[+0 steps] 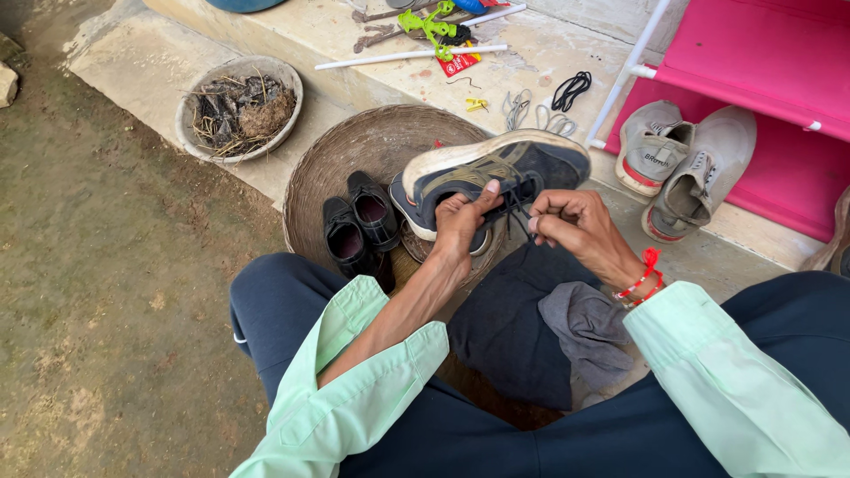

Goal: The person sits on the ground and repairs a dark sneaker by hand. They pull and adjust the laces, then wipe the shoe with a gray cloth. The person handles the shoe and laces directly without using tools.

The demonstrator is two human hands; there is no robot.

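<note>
Lacing a dark sneaker (pixel 496 173) over a woven basket (pixel 354 150) holding black shoes (pixel 359 221).

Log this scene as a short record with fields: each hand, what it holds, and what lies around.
left hand: grips dark sneaker, tilted on its side
right hand: pinches the sneaker's black lace
under sneaker: round woven tray
on tray: black shoe pair
on lap: grey cloth
right: grey sneaker pair by pink rack
far left: bowl of dry debris

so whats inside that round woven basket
The woven basket holds a pair of small black shoes. The dark sneaker and left hand cover its right part, so anything there is hidden.
</note>
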